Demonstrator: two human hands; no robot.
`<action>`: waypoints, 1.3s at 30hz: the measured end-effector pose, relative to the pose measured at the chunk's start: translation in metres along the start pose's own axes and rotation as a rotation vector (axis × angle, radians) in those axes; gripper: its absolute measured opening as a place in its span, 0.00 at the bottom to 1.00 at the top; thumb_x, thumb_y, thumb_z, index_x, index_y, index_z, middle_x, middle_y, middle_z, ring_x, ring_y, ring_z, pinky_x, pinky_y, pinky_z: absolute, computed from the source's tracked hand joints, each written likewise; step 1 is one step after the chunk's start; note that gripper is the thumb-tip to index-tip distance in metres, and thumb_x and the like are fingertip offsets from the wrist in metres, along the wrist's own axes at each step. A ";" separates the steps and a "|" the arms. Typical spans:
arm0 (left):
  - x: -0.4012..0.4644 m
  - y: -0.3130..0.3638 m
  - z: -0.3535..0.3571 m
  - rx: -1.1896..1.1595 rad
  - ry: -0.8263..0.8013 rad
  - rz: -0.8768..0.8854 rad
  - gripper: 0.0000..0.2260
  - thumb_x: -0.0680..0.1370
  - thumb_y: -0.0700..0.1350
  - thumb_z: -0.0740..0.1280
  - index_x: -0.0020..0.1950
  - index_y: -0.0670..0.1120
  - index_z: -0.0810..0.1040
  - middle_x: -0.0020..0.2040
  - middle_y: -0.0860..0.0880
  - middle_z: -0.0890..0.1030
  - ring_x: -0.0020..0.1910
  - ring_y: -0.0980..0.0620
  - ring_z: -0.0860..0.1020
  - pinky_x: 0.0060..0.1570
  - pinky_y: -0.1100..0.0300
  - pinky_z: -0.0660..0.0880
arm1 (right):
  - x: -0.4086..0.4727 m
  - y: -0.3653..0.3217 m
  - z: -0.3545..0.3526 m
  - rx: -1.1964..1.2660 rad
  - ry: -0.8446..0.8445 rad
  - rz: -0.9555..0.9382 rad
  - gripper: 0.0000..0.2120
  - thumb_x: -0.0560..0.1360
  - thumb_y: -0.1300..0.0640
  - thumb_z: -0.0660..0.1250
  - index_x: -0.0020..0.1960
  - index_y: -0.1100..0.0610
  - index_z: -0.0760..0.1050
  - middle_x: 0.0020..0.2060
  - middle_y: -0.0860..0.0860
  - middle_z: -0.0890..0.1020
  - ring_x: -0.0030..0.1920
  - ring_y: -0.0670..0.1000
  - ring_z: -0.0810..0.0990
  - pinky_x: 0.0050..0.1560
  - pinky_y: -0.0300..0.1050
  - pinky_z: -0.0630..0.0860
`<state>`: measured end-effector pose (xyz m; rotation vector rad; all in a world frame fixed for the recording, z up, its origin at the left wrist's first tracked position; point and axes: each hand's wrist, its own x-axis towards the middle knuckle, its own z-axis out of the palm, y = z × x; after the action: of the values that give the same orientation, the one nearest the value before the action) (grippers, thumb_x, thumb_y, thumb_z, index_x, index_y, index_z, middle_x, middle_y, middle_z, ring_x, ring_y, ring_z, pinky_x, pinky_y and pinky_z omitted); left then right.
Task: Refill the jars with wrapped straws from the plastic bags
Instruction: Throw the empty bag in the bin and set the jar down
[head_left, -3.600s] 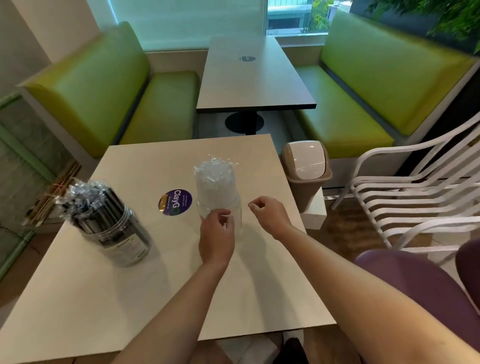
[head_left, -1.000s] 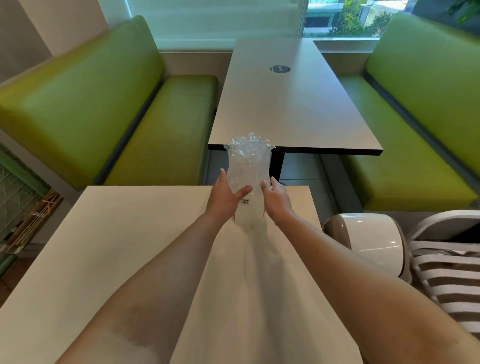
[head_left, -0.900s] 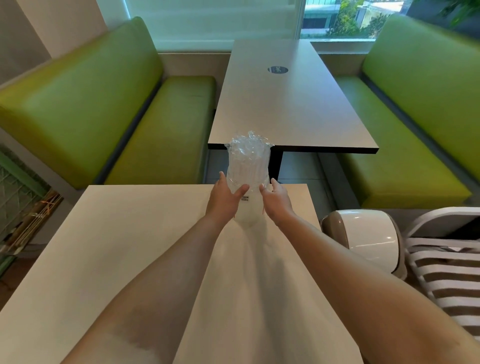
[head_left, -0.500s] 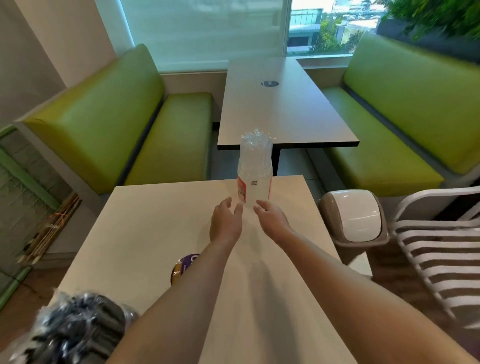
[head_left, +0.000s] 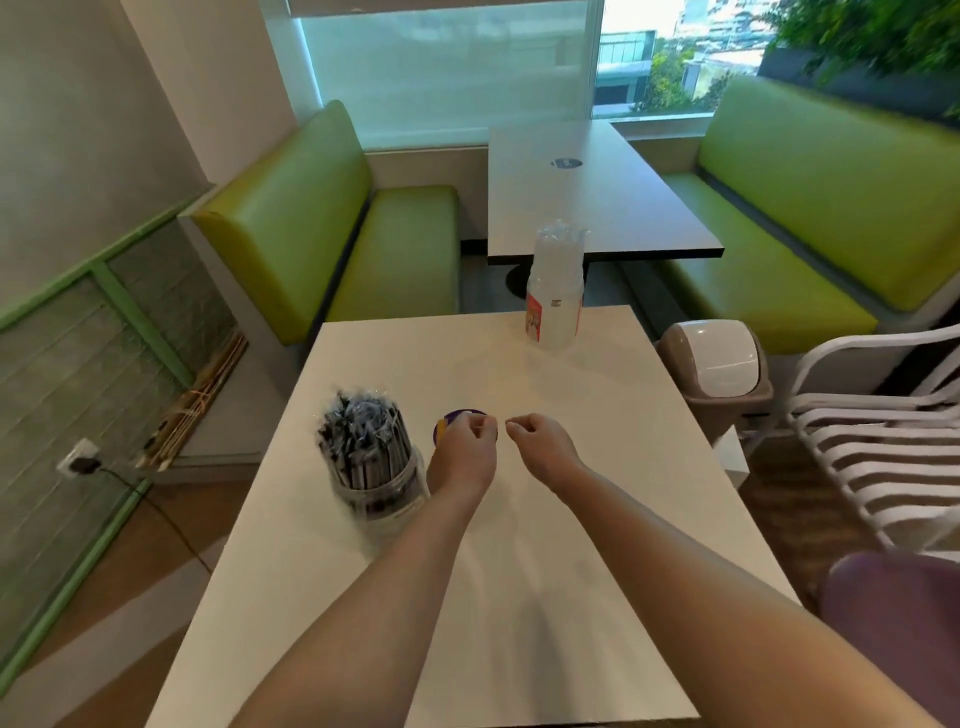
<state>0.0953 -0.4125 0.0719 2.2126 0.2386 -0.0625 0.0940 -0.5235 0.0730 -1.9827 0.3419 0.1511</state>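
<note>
On a smooth pale table (head_left: 597, 519), my clear jar (head_left: 555, 306) of white-wrapped straws now stands released at the far edge; the jar of dark straws (head_left: 371, 462) sits beside my left hand (head_left: 462, 457). Both hands, right (head_left: 545, 447) too, hang loosely curled, holding nothing.

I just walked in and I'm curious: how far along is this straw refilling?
Both jars look full: the jar of clear straws stands at the table's far edge, the jar of dark straws near the left hand. Nothing is in hand; the left hand and right hand hover loosely curled. No plastic bags are visible, so little seems left.
</note>
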 end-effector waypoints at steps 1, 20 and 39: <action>-0.008 -0.003 -0.006 0.027 0.008 0.011 0.11 0.81 0.56 0.59 0.55 0.52 0.75 0.56 0.50 0.80 0.51 0.47 0.78 0.52 0.52 0.75 | -0.007 -0.001 0.005 -0.003 0.006 0.005 0.13 0.81 0.53 0.60 0.61 0.58 0.77 0.57 0.52 0.81 0.51 0.49 0.76 0.49 0.41 0.68; -0.051 -0.127 -0.098 -0.151 0.226 -0.141 0.10 0.77 0.54 0.70 0.50 0.49 0.76 0.50 0.51 0.80 0.48 0.50 0.79 0.46 0.56 0.73 | -0.056 -0.022 0.095 0.076 -0.112 -0.013 0.12 0.81 0.56 0.59 0.62 0.58 0.72 0.53 0.51 0.77 0.50 0.49 0.74 0.45 0.41 0.69; 0.059 -0.156 -0.130 -0.154 -0.187 0.143 0.47 0.58 0.53 0.84 0.72 0.52 0.64 0.61 0.51 0.62 0.65 0.54 0.66 0.69 0.57 0.66 | -0.034 -0.033 0.147 0.359 0.141 0.027 0.18 0.83 0.53 0.57 0.71 0.54 0.70 0.64 0.49 0.75 0.61 0.46 0.72 0.56 0.35 0.68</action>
<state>0.1175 -0.2082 0.0210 2.0487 -0.0186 -0.1660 0.0785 -0.3715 0.0479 -1.6373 0.4542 -0.0326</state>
